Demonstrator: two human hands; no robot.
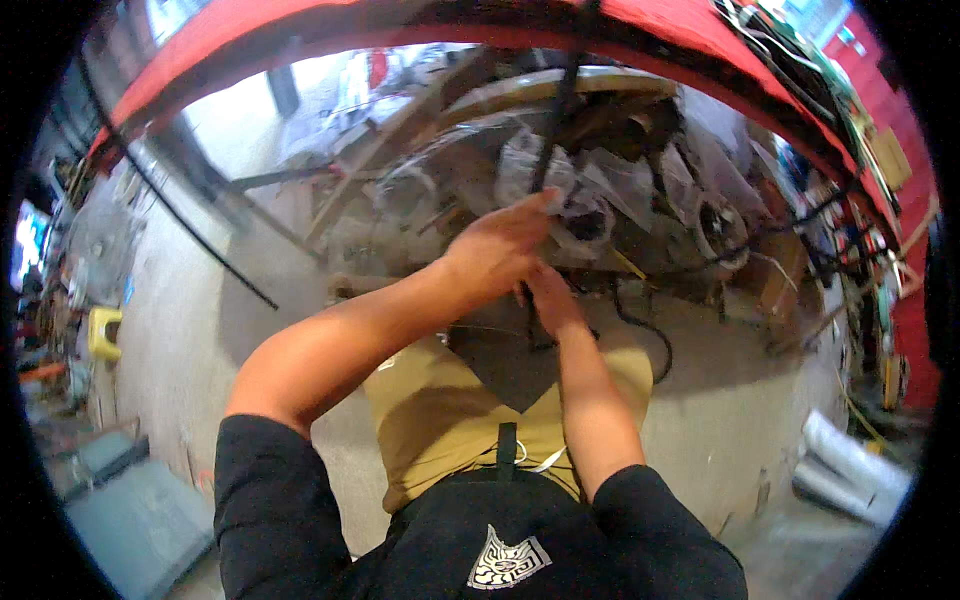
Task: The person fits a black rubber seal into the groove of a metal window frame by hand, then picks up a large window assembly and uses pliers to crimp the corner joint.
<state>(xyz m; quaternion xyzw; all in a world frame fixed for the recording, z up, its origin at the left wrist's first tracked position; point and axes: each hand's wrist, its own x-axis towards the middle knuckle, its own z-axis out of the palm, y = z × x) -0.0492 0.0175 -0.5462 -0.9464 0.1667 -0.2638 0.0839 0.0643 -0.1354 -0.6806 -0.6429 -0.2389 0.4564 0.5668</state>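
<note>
A long black cord (560,115), or narrow strip, hangs from the red-edged table (390,25) in front of me. My left hand (498,248) is closed around it with the fingers pointing to the right. Just below, my right hand (552,300) is closed at the cord's lower part, close against the left hand. Its fingertips are partly hidden by the left hand. The cord's lower end shows beneath the hands, between my knees in tan trousers (425,400).
Under the table are wooden bars (400,140) and clear plastic bags (530,165). Another black cord (190,225) hangs at the left. A yellow stool (104,333) and a grey panel (140,525) are farther left. Plastic-wrapped rolls (850,470) lie on the floor at the right.
</note>
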